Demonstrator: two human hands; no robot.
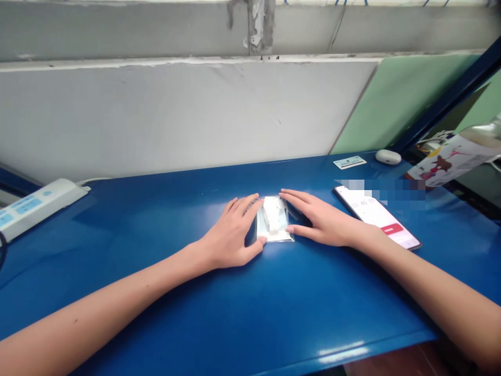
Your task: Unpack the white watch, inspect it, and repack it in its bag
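A small clear plastic packet (274,216) with something white and pale blue inside lies flat on the blue table (188,318). What exactly the packet holds is too indistinct to name. My left hand (235,232) rests at its left side, fingers stretched forward and thumb at the near left corner. On the right side is my right hand (319,216), its fingers extended past the far right corner and its thumb touching the packet's right edge. Neither hand is closed around anything.
A phone (376,214) showing a timer lies under my right forearm's far side. Behind it are a card (349,162) and a white earbud case (388,156). A labelled bottle (454,156) leans at the right. A white power strip (41,206) sits at the left, before a grey wall (176,115).
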